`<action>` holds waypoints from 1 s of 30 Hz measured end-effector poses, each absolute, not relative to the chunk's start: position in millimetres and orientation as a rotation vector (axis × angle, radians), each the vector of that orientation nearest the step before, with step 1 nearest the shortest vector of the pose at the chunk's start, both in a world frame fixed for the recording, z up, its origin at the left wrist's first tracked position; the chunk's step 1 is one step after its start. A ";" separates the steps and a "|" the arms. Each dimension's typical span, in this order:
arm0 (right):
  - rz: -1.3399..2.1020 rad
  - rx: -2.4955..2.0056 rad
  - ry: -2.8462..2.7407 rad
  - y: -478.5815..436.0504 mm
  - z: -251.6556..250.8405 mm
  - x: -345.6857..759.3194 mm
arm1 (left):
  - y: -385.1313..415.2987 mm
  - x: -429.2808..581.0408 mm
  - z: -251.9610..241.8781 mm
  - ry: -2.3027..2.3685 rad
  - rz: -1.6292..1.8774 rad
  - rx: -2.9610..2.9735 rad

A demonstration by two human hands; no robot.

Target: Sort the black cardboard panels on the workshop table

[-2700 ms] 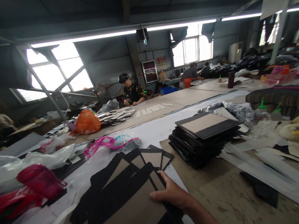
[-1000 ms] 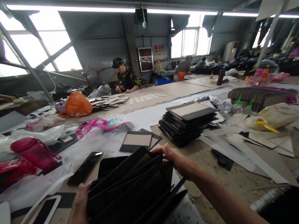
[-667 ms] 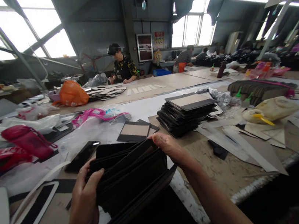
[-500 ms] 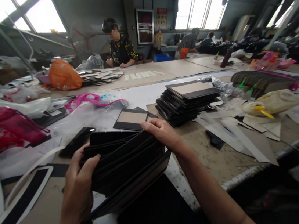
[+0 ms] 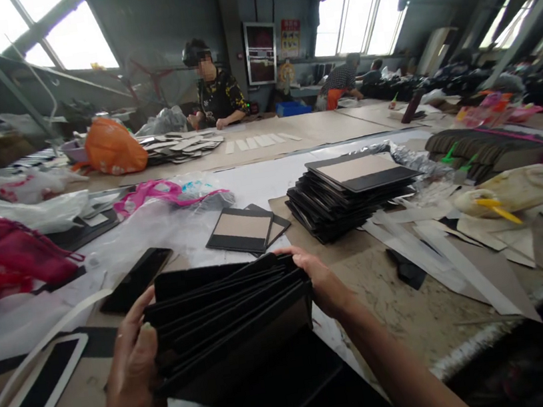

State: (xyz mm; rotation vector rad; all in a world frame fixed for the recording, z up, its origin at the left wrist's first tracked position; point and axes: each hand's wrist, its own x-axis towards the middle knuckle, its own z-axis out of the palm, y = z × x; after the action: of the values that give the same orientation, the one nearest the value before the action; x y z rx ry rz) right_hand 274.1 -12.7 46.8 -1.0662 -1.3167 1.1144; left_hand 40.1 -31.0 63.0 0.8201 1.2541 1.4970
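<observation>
A bundle of black flat panels is held up between my two hands, on edge and fanned a little apart at the top. My left hand grips its left end, thumb on the near side. At the upper right corner, my right hand is closed on the bundle's other end. Below it lies a black sheet or cloth, close to my body. Beyond the bundle, two black-and-beige panels overlap on the table. To their right stands a tall stack of similar panels.
A black phone lies left of the bundle. White strips and scraps spread on the right beside a plastic bottle with a yellow piece. Plastic bags and a magenta pouch are at left. A co-worker sits across the table.
The bundle has come lower and turned more level, its panels more evenly gathered. My right hand has moved down and round its right end; my left hand still grips the left end.
</observation>
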 end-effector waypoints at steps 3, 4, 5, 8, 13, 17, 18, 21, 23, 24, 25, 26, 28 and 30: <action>1.044 -1.077 -1.247 -14.7 39.9 266.1 | -31.0 40.8 59.4 1.324 1.537 0.701; 1.020 -1.085 -1.221 -15.8 38.4 263.9 | -31.0 41.4 59.0 1.354 1.548 0.661; 0.993 -1.090 -1.196 -17.0 37.5 262.1 | -30.8 42.0 58.7 1.378 1.563 0.631; 0.941 -1.094 -1.174 -20.1 37.5 259.0 | -28.7 42.9 56.8 1.408 1.640 0.668; 0.944 -1.115 -1.315 -30.2 40.0 273.9 | -25.2 41.2 48.2 1.370 1.800 0.805; 0.560 -1.278 -1.501 -76.8 36.1 309.4 | -26.6 39.9 43.6 1.371 1.840 0.902; 0.444 -1.307 -1.612 -94.7 33.5 318.9 | -27.1 39.8 43.0 1.369 1.833 0.915; 0.241 -1.184 -2.152 -150.9 20.2 341.7 | -27.0 40.3 42.5 1.326 1.838 0.934; 0.191 -1.130 -2.483 -180.6 6.8 350.0 | -26.0 41.3 43.4 1.289 1.850 0.940; 0.166 -1.115 -2.612 -191.0 -0.8 352.0 | -25.5 41.8 44.2 1.272 1.857 0.941; 0.135 -1.110 -2.707 -198.4 -8.8 352.8 | -24.9 42.4 45.2 1.251 1.861 0.946; 0.088 -1.104 -2.762 -202.8 -16.8 352.4 | -24.5 42.9 46.1 1.230 1.857 0.952; -0.027 -1.105 -2.755 -204.7 -31.2 348.9 | -23.8 43.5 47.7 1.194 1.844 0.975; -0.118 -1.121 -2.657 -201.8 -40.8 343.6 | -23.3 43.4 48.4 1.162 1.834 1.006</action>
State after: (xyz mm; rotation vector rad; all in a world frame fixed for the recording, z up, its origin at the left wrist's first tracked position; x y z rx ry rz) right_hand 343.6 -201.8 -40.8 -1.1211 -2.6566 -0.1175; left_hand 43.4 -23.3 48.4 1.0064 1.1617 1.8345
